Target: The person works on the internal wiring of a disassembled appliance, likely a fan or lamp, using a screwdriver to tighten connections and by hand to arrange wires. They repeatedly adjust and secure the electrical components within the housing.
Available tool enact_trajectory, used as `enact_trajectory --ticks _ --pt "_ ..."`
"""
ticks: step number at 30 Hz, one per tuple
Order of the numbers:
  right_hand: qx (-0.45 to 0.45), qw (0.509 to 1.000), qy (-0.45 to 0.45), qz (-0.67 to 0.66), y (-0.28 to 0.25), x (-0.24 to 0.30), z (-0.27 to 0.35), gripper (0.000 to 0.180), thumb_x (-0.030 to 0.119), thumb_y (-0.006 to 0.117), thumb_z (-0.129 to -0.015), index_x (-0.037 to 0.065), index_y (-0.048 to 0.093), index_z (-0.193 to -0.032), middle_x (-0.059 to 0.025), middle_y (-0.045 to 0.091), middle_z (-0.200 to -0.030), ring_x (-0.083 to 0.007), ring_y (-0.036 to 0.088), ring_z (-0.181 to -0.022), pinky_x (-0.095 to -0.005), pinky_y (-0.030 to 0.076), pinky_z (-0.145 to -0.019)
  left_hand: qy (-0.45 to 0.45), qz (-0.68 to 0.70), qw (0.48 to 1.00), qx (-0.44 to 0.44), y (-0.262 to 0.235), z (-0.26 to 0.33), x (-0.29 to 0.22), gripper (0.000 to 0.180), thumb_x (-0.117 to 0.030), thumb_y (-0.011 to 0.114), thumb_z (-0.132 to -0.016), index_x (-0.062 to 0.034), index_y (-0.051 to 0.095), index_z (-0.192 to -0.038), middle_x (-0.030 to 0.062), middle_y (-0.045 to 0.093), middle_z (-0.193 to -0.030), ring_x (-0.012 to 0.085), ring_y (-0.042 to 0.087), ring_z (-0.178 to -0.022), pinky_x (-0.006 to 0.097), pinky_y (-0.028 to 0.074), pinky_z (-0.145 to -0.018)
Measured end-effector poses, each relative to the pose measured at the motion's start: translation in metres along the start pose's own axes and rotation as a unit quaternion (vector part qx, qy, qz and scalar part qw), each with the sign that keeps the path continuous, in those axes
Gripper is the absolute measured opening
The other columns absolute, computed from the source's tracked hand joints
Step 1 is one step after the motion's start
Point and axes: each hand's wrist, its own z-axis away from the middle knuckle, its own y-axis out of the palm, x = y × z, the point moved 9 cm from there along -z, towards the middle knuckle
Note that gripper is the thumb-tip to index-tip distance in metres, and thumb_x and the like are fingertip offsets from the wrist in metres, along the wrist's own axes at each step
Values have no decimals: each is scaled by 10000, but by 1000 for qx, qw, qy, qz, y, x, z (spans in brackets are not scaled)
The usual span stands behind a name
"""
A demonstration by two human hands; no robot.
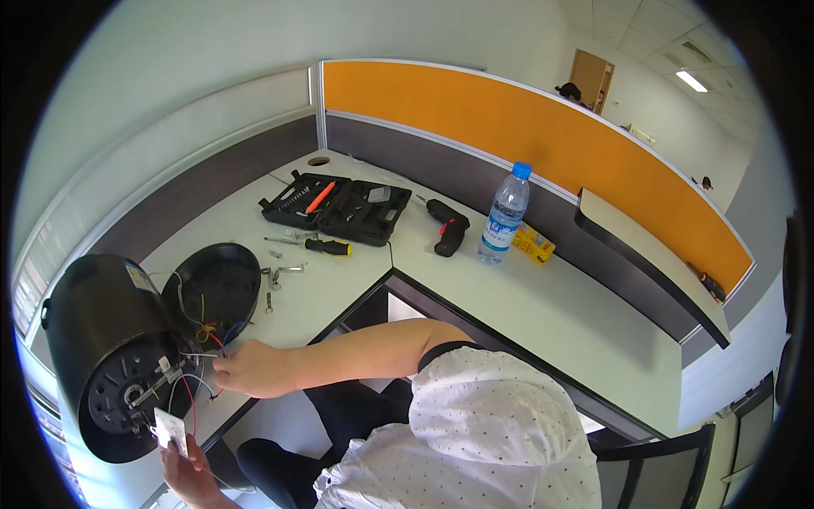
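A black cylindrical appliance body (106, 310) lies on its side at the left of the desk, its open end toward me. Metal parts and loose wires show inside it. My left hand (188, 475) grips a small white rectangular board (172, 431) in front of that opening. My right hand (253, 370) has its fingers pinched together on a thin wire beside the opening; the fingertips are partly hidden. Red, white and blue wires (193, 399) run between the body and my hands. Behind them rests a round black base (222, 284), with a yellow-green wire over it.
Farther back are an open black tool case (343, 208), a yellow-black screwdriver (326, 247), loose metal bits (275, 273) and a black power screwdriver (448, 227). A water bottle (504, 216) stands by a yellow box (532, 244). An orange partition (475, 97) borders the desk.
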Motion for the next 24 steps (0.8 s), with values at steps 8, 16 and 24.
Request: enact_trajectory --ticks 8,16,24 --pt "-54 998 -34 -17 -19 0 4 260 85 600 -670 92 575 -929 -75 522 -903 -231 600 -694 -345 489 -491 54 -76 970 -225 -50 10 -7 301 -62 484 -885 4 459 -1178 142 607 -921 152 600 -680 209 502 -495" --pt "-98 994 15 -39 -31 -16 0 193 -64 621 -717 35 606 -883 -72 604 -944 -204 618 -617 -288 498 -508 128 -163 962 -176 3 -5 -35 253 -15 601 -827 48 553 -1068 169 645 -902 252 671 -743 302 575 -626" --pt "-113 992 -7 -51 -32 -23 -11 254 -77 646 -638 37 615 -864 -64 587 -963 -158 577 -565 -256 477 -475 162 -359 906 -153 51 -25 -35 310 22 616 -816 81 526 -1106 163 643 -865 234 676 -721 254 546 -542"
